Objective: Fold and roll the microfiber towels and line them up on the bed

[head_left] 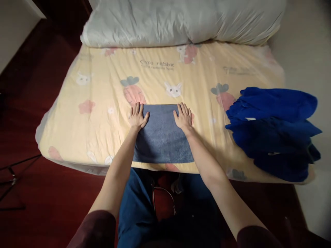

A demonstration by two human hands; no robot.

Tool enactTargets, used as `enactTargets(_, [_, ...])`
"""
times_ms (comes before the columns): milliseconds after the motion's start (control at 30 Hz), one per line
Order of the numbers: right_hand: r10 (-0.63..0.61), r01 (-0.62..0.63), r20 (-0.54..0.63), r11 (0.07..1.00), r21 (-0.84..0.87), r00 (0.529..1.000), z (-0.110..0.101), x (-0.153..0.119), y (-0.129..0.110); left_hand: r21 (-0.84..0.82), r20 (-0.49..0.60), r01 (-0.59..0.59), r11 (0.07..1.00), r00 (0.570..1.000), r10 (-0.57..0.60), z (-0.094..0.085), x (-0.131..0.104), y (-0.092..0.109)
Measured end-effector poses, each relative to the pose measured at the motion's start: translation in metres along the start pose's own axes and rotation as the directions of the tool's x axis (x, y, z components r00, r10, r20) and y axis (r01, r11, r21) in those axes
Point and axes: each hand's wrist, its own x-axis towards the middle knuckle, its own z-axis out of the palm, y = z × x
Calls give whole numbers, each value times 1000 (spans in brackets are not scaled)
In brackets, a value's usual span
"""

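Observation:
A grey-blue cloth, which looks like a towel, lies flat as a rough rectangle near the front edge of the bed. My left hand rests on its far left corner, palm down with the fingers stretched out. On the far right corner my right hand lies in the same way, fingers pointing away from me. Neither hand grips the cloth; both press on it from above. Beneath is a yellow sheet printed with rabbits and carrots.
Several bright and dark blue cloths lie in a loose pile at the right end of the bed. A pale grey rolled quilt runs along the back. A wall borders the right side. Thin black stand legs are at the lower left.

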Motion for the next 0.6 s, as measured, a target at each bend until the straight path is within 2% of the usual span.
enactTargets(67, [-6, 6, 44, 1000, -5, 999, -1, 1, 3, -25, 12, -13, 1000, 1000, 13, 2, 5, -2])
enactTargets(133, [-11, 13, 92, 1000, -24, 996, -13, -4, -5, -48, 31, -12, 999, 999, 14, -1, 5, 2])
enactTargets(233, [-56, 65, 131, 996, -64, 990, -43, -38, -32, -59, 44, -23, 998, 999, 26, -19, -20, 18])
enactTargets(333, [-149, 164, 213, 985, -51, 966, -75, -107, -54, -43, 75, -111, 993, 991, 114, -42, -84, 34])
enactTargets(433, [-177, 190, 273, 982, -23, 946, -99, -180, -54, -45, 155, -214, 976, 963, 218, -61, -163, 37])
enactTargets(500, [-137, 150, 261, 988, -29, 956, -108, -217, -46, -30, 181, -202, 979, 962, 204, -69, -208, 33])
enactTargets(600, [-73, 76, 196, 997, -7, 978, -116, -252, -34, -15, 171, -118, 993, 978, 119, -75, -255, 28])
